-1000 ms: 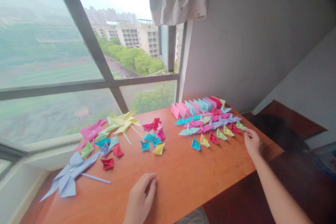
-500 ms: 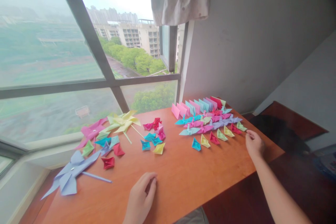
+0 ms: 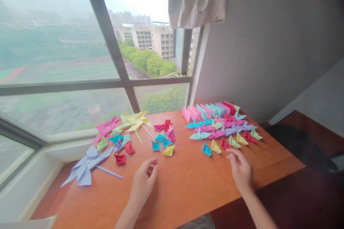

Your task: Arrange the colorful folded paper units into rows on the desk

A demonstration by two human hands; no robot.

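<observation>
My left hand (image 3: 144,178) hovers or rests over the wooden table (image 3: 185,182), loosely curled, thumb and fingers slightly apart and nothing between them. The nearest paper piece to it is a yellow paper boat (image 3: 169,150), just beyond the fingertips. My right hand (image 3: 241,170) is held out with thumb and forefinger a little apart, and no paper shows in it. Its fingertips are close to a red paper boat (image 3: 225,143) in the front row; whether they touch cannot be seen. That row also has a blue boat (image 3: 206,149) and a light green boat (image 3: 234,142).
Folded paper cranes (image 3: 200,135) lie in rows behind the boats, with standing folded cards (image 3: 190,113) at the back. Paper pinwheels, a lilac one (image 3: 87,164) and a yellow one (image 3: 135,120), lie left near several loose boats. A window (image 3: 158,82) and wall (image 3: 258,61) border the table.
My right hand has moved left along the front row, from the light green boat at its right end to the red boat. The view has shifted; the left hand stays much the same.
</observation>
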